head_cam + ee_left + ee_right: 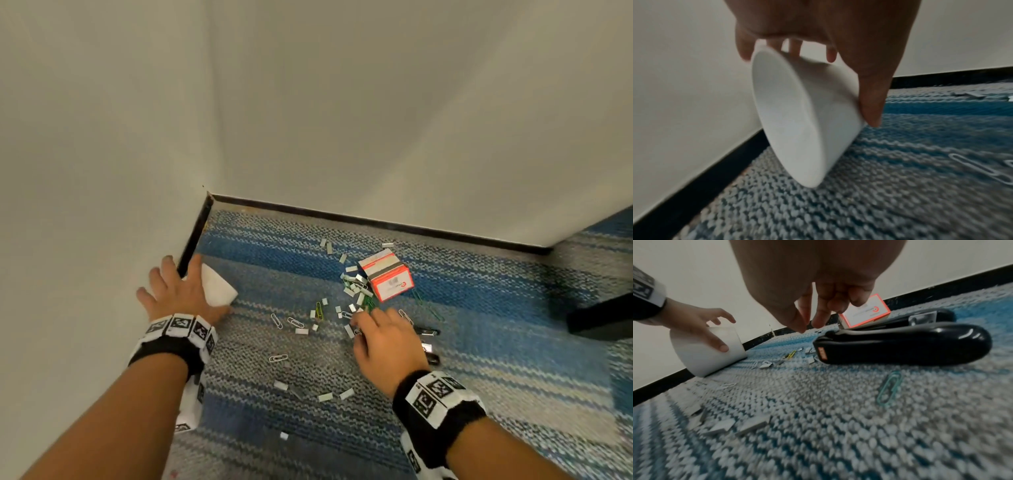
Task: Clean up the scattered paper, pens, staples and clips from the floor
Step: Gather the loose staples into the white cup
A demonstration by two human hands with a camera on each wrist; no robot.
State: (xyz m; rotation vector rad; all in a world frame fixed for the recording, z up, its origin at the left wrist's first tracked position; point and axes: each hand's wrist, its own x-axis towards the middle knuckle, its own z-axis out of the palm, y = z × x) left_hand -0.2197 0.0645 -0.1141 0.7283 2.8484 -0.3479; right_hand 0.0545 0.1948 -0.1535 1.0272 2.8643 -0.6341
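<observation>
My left hand (191, 291) grips a white paper cup (219, 287) near the wall corner, tilted with its lower edge on the carpet; the left wrist view shows its thumb and fingers round the cup (797, 121). Loose staple strips (356, 284) and paper clips (277, 320) lie scattered on the striped carpet beside a red-and-white staple box (387, 277). My right hand (358, 330) hovers low over this pile, palm down. In the right wrist view its thumb and forefinger tips (807, 326) nearly meet and the other fingers curl; what they hold is hidden.
A black stapler (900, 347) lies on the carpet just right of my right hand, a green clip (889, 389) in front of it. White walls with a black baseboard (376, 222) close off the left and back. A dark object (599, 318) stands at the right edge.
</observation>
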